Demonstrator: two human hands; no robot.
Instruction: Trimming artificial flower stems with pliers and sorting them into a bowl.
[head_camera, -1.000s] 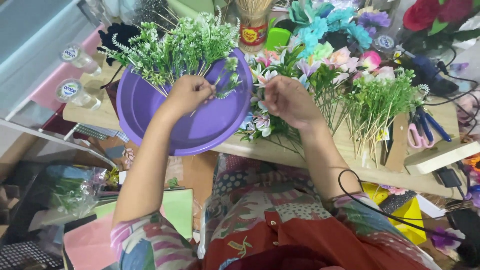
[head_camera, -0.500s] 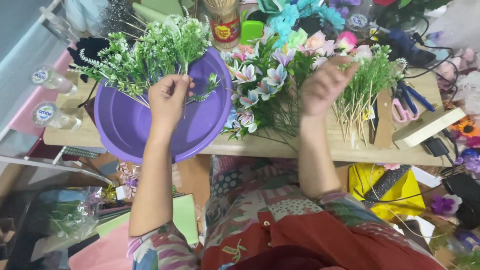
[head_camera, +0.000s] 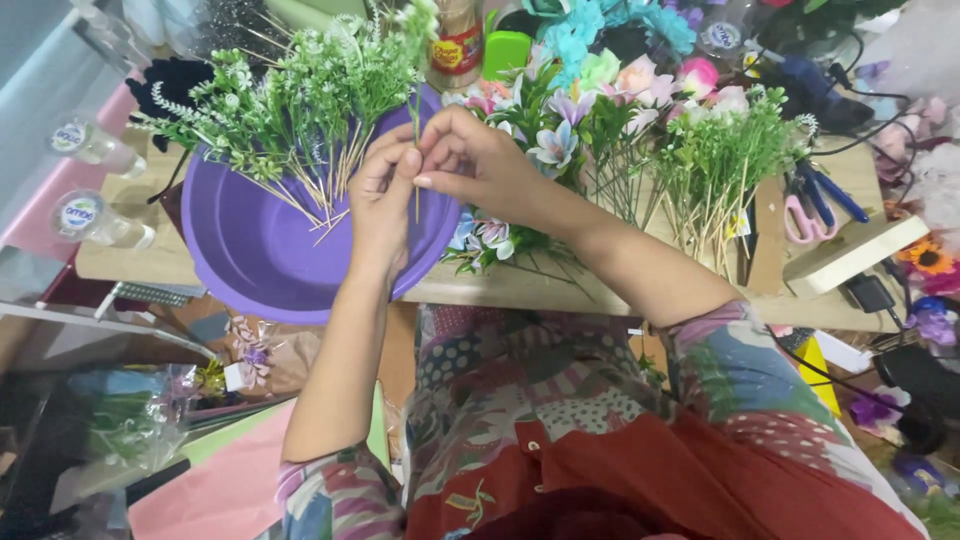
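My left hand and my right hand meet over the right part of a purple bowl. Together they pinch one green sprig on a thin stick, held upright, its leafy top above my fingers. Several more green sprigs on sticks lie fanned across the bowl's far rim. To the right of my hands stands a bunch of pale artificial flowers, and further right a cluster of green sprigs on sticks.
The wooden table is crowded. Two capped plastic bottles lie at the left. Pink scissors and blue pliers rest at the right, by a wooden block. A jar stands at the back.
My right hand came back from the sprig cluster at the right to meet my left hand over the bowl. Both now hold a single sprig.
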